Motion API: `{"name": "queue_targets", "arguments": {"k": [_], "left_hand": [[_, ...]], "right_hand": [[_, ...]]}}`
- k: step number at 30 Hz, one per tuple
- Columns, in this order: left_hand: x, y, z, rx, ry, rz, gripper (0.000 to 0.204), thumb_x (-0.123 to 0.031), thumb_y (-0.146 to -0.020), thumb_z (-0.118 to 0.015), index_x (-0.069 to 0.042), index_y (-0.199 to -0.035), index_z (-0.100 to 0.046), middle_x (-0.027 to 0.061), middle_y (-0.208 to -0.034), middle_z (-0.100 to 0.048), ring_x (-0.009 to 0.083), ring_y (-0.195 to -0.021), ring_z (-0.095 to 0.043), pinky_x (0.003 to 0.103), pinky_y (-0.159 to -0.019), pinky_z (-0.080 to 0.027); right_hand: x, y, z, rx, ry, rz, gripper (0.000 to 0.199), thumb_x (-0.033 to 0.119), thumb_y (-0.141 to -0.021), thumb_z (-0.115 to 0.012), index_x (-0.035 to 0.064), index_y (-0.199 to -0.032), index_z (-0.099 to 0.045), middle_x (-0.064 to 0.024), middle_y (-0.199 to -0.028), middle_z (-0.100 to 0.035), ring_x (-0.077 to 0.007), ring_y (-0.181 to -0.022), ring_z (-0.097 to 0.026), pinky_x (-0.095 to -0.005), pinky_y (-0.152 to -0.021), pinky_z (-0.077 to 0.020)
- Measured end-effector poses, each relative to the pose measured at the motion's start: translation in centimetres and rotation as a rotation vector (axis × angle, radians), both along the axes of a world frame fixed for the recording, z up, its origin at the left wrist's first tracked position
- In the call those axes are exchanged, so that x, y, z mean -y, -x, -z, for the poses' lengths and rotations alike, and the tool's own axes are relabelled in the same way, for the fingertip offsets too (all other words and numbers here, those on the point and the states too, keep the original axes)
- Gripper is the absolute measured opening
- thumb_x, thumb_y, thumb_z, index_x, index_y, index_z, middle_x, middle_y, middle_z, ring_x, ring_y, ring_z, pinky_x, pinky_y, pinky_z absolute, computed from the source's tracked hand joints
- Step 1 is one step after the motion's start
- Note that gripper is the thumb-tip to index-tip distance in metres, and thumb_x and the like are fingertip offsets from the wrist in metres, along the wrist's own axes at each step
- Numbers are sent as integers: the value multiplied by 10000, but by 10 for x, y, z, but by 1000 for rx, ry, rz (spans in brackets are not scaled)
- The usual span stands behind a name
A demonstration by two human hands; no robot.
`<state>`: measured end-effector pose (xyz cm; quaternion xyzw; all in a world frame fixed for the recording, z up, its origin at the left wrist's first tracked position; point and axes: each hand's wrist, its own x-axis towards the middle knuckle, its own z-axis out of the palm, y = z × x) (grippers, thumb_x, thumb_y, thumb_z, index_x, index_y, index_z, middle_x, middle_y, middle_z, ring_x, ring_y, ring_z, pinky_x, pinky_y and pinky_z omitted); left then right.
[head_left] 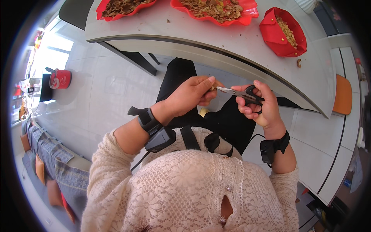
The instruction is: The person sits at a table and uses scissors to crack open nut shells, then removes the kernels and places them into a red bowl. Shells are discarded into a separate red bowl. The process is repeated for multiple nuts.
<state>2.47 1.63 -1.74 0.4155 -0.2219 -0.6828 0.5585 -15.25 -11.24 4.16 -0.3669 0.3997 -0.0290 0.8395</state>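
My right hand (262, 101) is closed through the black handles of a pair of scissors (239, 92), whose metal blades point left. The blade tips meet a small brownish piece (212, 88) pinched between the thumb and fingers of my left hand (195, 92). Most of that piece is hidden by the fingers, so its kind cannot be made out. Both hands are in front of the table edge, above my lap.
On the white table (185, 29) are a red wavy-rimmed dish (253, 11) and another red dish (101, 9), both heaped with brown dry flakes. A red snap-cornered basket (270, 29) holds pale small pieces. A brown scrap (298, 63) lies beside it.
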Motion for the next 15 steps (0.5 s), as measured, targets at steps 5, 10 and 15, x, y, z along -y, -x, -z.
{"name": "queue_targets", "arguments": {"k": [5, 10, 15], "left_hand": [[0, 4, 0, 86, -45, -5, 352, -260, -1019, -346, 23, -1023, -557, -42, -664, -351, 56, -545, -254, 202, -496, -271], [6, 15, -4, 244, -81, -105, 360, -292, -1011, -361, -3, -904, -547, -46, -620, -362, 48, -510, -270, 207, -461, -254], [4, 10, -6, 327, -102, -85, 411, -325, -1007, -368, -17, -801, -545, -45, -550, -361, 46, -460, -272, 208, -431, -236]], "right_hand": [[-12, 6, -6, 47, 769, -326, 499, 348, -943, -369, -55, -1115, -608, -55, -726, -556, -81, -538, -437, -176, -406, -283], [-15, 4, -9, 81, 720, -336, 474, 309, -957, -349, -48, -1119, -616, -54, -733, -560, -78, -549, -441, -179, -414, -292], [-15, 0, -3, 38, 267, -85, 582, 401, -946, -349, -110, -1120, -565, -94, -713, -539, -108, -516, -429, -176, -380, -264]]}}
